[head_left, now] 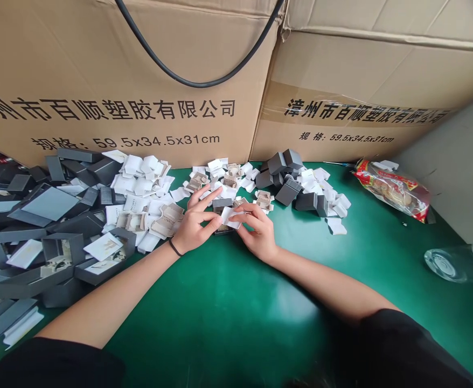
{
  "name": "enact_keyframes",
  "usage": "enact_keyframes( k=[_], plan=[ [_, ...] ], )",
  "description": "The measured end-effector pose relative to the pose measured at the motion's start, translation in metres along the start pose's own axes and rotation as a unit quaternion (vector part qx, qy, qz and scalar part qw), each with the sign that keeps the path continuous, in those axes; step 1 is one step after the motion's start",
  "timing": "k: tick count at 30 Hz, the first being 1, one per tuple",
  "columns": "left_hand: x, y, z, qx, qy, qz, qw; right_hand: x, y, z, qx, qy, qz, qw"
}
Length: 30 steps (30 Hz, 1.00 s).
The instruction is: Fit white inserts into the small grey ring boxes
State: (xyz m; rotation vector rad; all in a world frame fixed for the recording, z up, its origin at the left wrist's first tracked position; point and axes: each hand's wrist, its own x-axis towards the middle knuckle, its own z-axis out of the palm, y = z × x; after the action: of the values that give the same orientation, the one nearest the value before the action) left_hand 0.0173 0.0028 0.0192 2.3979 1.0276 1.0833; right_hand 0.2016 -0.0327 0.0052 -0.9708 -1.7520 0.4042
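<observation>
A small white folded card (pixel 229 216) is between my two hands, just above a small dark grey box (pixel 222 203) on the green tabletop. My right hand (pixel 257 230) pinches this card from the right with thumb and fingers. My left hand (pixel 198 225), with a black band at the wrist, has its fingers stretched apart; its thumb tip is at the card's left edge. The hands and card partly hide the box. Loose white card inserts (pixel 226 183) lie just behind the hands, and more inserts (pixel 143 175) are heaped to the left.
Many dark grey boxes (pixel 50 205), some open, are piled on the left. A smaller group of closed boxes (pixel 280 172) and white inserts (pixel 321 186) lies to the right. Farther right are a red snack bag (pixel 394 188) and a glass (pixel 458 263). Large cartons (pixel 180 129) stand behind.
</observation>
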Motion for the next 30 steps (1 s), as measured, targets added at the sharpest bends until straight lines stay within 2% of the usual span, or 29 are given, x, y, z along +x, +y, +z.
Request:
enact_keyframes(
  k=[3, 7, 12, 15, 19, 22, 26, 30],
  plan=[
    [0.0, 0.001, -0.001, 0.0, -0.014, 0.01, 1.0, 0.001, 0.001, 0.0, -0.001, -0.005, -0.012, 1.0],
    [0.0, -0.002, -0.001, -0.009, -0.002, -0.003, 1.0, 0.001, 0.0, 0.0, -0.012, -0.019, -0.023, 0.999],
    [0.001, -0.009, 0.002, -0.025, 0.037, -0.056, 0.997, 0.001, -0.004, -0.002, 0.037, -0.025, -0.028, 0.999],
    [0.001, -0.01, 0.004, -0.043, 0.056, -0.083, 0.994, 0.0, -0.006, -0.003, 0.046, -0.039, -0.002, 0.998],
    [0.001, -0.007, 0.004, -0.025, 0.041, -0.045, 0.998, 0.002, -0.005, -0.001, 0.016, -0.009, 0.019, 1.0],
    [0.001, -0.006, 0.004, -0.009, 0.025, -0.012, 1.0, 0.004, -0.003, 0.0, 0.011, -0.016, 0.024, 1.0],
    [0.001, -0.005, 0.004, -0.012, 0.02, -0.009, 1.0, 0.003, -0.001, 0.001, 0.007, -0.047, 0.017, 0.999],
    [0.001, -0.005, 0.004, -0.027, 0.013, -0.013, 0.999, 0.001, 0.002, 0.002, 0.007, -0.046, 0.017, 0.999]
  ],
)
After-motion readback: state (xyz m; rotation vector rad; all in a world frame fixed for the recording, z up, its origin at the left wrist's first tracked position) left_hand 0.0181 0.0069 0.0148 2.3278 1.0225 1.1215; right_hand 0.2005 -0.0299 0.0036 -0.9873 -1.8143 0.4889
